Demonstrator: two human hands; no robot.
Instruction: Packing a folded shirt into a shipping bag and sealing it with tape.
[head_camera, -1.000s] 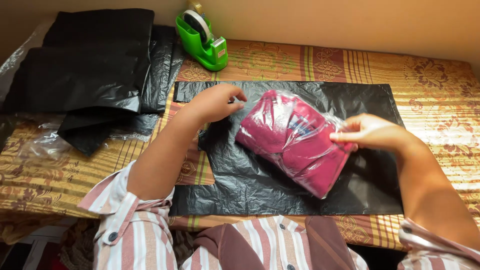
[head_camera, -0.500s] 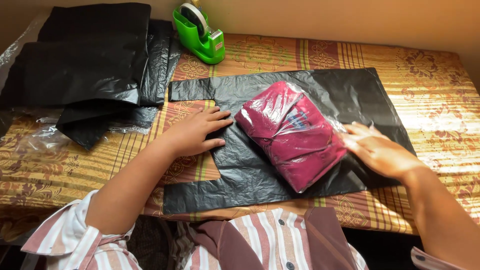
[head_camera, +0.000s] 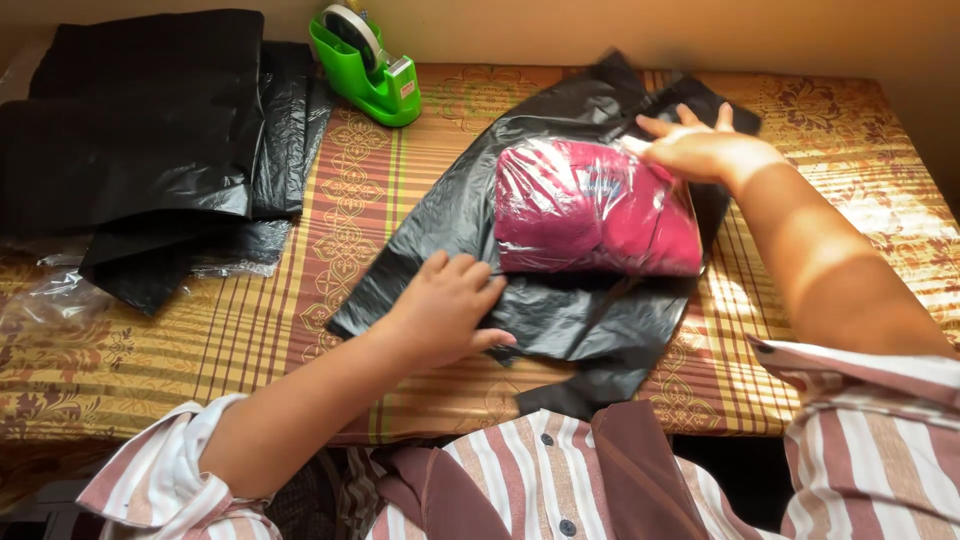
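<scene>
Head view: the left hand (head_camera: 445, 310) presses flat, fingers spread, on the black plastic bag (head_camera: 560, 320); the right hand (head_camera: 700, 150), open, steadies the clear-wrapped maroon garment (head_camera: 590, 210) atop it. Slick film could let the packet slide off the counter (head_camera: 300, 330).

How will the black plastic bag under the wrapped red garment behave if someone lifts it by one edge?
The black plastic bag is creased and crumpled, so it is probably thin and floppy and would sag when lifted. Its glossy surface suggests it slides easily on the tablecloth. The wrapped red garment lies on it, so lifting one edge would likely tip or slide that package.
</scene>
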